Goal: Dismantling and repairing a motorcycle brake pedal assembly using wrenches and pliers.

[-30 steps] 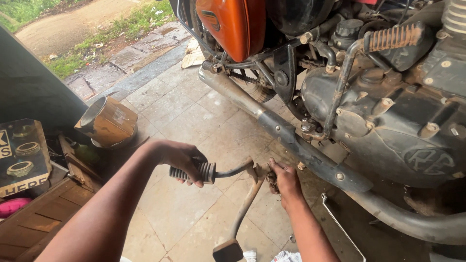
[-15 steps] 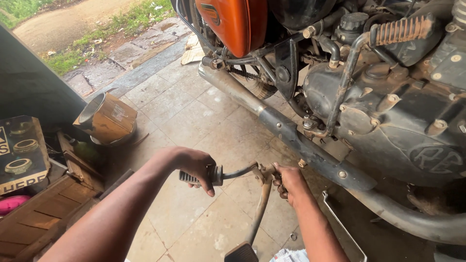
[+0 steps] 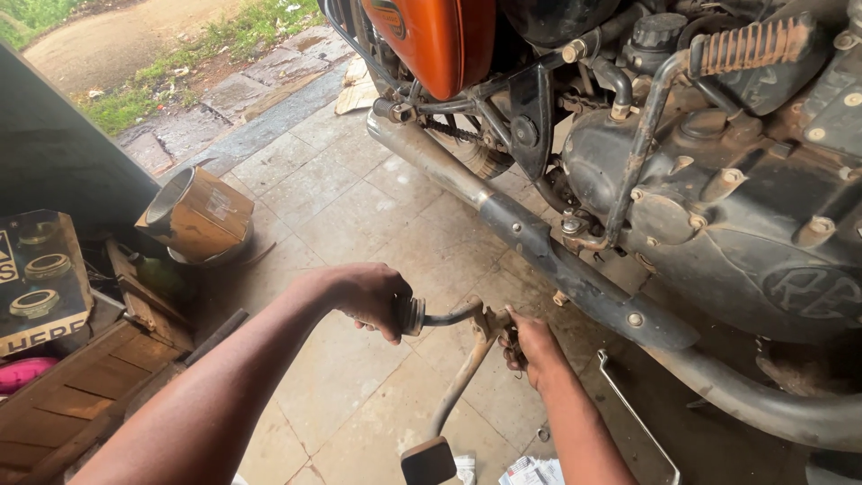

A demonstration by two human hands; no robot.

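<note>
My left hand (image 3: 366,296) is closed around the rubber grip of a bent metal footrest bar (image 3: 449,315), low beside a motorcycle. My right hand (image 3: 530,343) grips the joint where that bar meets a rusty brake pedal lever (image 3: 460,382), which runs down to a square black pedal pad (image 3: 427,461). Both hands are below the long grey exhaust pipe (image 3: 539,247). The fingers of my right hand hide the joint itself.
The motorcycle's dark engine (image 3: 745,207) and orange side panel (image 3: 431,40) fill the upper right. A brown tin can (image 3: 197,216) lies tilted at the left, by a wooden crate (image 3: 72,395) and a printed box (image 3: 40,278). Paper scraps (image 3: 530,470) lie on the tiled floor.
The view has shifted, so both hands sit lower and further right in the frame. My left hand has slid further over the grip, and the pedal lever has swung slightly.
</note>
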